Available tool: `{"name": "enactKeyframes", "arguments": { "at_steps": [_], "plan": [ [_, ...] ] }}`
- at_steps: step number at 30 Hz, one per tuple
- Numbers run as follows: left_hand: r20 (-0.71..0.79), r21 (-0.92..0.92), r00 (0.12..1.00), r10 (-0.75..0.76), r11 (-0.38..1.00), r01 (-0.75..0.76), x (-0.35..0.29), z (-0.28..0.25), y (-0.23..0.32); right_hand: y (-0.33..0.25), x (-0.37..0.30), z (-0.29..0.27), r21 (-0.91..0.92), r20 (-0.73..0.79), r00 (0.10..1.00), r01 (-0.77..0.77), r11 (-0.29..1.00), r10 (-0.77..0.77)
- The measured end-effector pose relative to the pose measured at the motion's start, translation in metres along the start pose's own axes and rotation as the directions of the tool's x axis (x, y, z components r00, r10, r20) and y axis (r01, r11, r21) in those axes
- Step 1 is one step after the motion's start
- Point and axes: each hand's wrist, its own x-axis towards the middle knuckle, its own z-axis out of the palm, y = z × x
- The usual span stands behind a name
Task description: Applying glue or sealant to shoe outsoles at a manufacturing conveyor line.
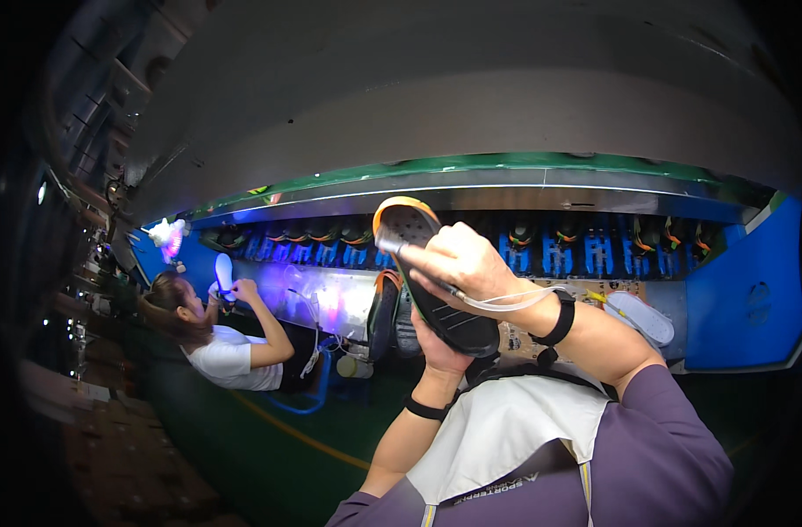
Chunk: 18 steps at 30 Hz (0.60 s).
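Holding a dark, orange-rimmed sole [462,321] up in front of us, we have it tilted, its toe end up and to the left, well clear of the worktop [355,285]. Our left hand [442,349] supports it from below near the heel, the fingers grasping its edge. Our right hand [467,263] lies over its middle and toe, fingers clenched around a slim tool [390,243] whose pale tip is blurred close to the orange rim. Clear tubing [506,306] loops from that hand toward our wrist. We wear a black band on each wrist and a white apron [497,430].

Just left of our hands stands another dark sole [384,307]; to our right lies a white sole [640,318] with a yellow piece across its end. Beyond, blue holders [556,256] carry a row of dark shoe parts [647,235] beneath a grey housing [471,97]. Off to our left, a co-worker [243,351] holds a white-faced sole [223,274].
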Motion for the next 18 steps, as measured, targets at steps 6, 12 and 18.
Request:
{"name": "enactKeyframes", "arguments": {
  "at_steps": [6, 12, 18],
  "plan": [
    [0.227, 0.168, 0.972, -0.063, 0.985, 0.024, 0.002, 0.000, 0.015, 0.010, 0.000, -0.001, 0.034, -0.167, 0.982, -0.079, 0.996, 0.083],
    [0.020, 0.223, 0.991, 0.134, 0.965, -0.135, 0.004, -0.004, 0.015, 0.008, 0.006, 0.001, 0.286, 0.061, 0.991, 0.094, 0.953, -0.116],
    [0.022, 0.228, 0.991, 0.131, 0.965, -0.132, 0.004, -0.007, 0.017, 0.009, 0.002, 0.001, 0.078, 0.134, 0.985, 0.095, 0.992, -0.105]
  ]
}}
